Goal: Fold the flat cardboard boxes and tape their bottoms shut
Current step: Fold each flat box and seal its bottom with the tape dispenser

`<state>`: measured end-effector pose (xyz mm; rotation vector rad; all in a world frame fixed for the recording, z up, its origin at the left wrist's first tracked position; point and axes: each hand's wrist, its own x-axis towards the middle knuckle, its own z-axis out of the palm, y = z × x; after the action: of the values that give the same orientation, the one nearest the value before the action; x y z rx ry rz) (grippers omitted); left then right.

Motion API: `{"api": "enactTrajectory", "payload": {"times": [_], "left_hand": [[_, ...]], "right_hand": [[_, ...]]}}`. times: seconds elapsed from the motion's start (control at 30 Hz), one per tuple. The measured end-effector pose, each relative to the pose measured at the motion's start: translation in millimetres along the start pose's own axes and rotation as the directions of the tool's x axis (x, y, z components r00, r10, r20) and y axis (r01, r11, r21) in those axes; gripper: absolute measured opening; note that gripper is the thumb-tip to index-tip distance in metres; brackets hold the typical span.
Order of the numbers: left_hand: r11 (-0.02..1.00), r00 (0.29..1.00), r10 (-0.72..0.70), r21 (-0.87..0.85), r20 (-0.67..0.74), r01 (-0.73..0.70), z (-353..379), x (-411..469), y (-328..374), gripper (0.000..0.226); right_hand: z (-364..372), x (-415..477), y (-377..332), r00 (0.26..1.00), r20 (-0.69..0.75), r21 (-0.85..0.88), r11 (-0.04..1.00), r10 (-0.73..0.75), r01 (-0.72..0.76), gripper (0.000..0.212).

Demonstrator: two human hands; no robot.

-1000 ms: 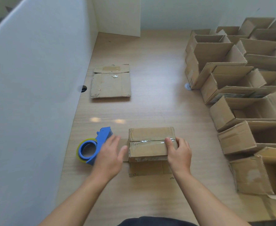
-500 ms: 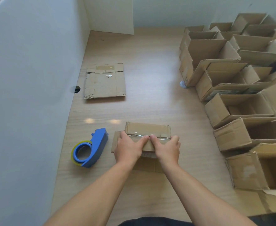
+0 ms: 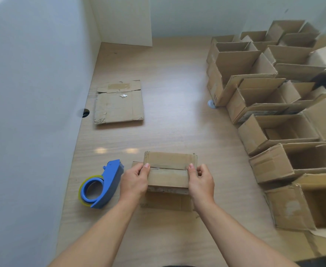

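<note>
Left hand and right hand grip opposite ends of a small cardboard box at six o'clock on the wooden table, thumbs on its top seam; a blue tape dispenser lies at the box's nine o'clock; flat cardboard at eleven; folded boxes crowd three o'clock.

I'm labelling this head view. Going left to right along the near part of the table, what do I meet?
Blue tape dispenser → left hand → cardboard box gripped at both ends → right hand → row of open boxes.
</note>
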<state>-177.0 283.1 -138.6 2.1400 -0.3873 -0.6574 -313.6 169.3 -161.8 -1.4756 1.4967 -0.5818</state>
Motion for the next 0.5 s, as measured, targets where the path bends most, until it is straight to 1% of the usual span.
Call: {"api": "enactTrajectory", "payload": {"times": [0.1, 0.17, 0.23, 0.3, 0.37, 0.43, 0.5], "left_hand": [[0.997, 0.998, -0.054, -0.060, -0.025, 0.052, 2, -5, 2, 0.043], [0.993, 0.993, -0.097, -0.071, -0.064, 0.093, 4, -8, 7, 0.045], [0.990, 0.989, -0.132, -0.065, -0.073, 0.127, 5, -9, 13, 0.045], [0.994, 0.993, -0.111, -0.017, -0.043, 0.110, 6, -7, 15, 0.043], [0.994, 0.997, -0.076, 0.079, -0.004, 0.077, 9, -7, 13, 0.043], [0.985, 0.997, -0.072, 0.158, 0.012, 0.070, 13, -9, 11, 0.055], [0.974, 0.995, -0.096, 0.206, -0.001, 0.094, 18, -12, 14, 0.066]], "right_hand": [[-1, 0, 0, 1.000, 0.000, 0.023, 1.000, 0.020, -0.020, 0.039], [-5, 0, -3, 0.999, -0.017, 0.032, 0.999, 0.038, -0.037, 0.038], [-8, -2, -7, 0.998, -0.003, 0.017, 0.998, 0.057, -0.057, 0.037], [-10, -2, -9, 0.997, 0.042, -0.025, 0.997, 0.067, -0.066, 0.036], [-8, -2, -11, 0.996, 0.057, -0.061, 0.996, 0.064, -0.061, 0.040], [-2, -2, -11, 0.998, 0.043, -0.077, 0.996, 0.055, -0.052, 0.043], [4, -5, -12, 0.998, 0.031, -0.102, 0.994, 0.050, -0.046, 0.054]]}}
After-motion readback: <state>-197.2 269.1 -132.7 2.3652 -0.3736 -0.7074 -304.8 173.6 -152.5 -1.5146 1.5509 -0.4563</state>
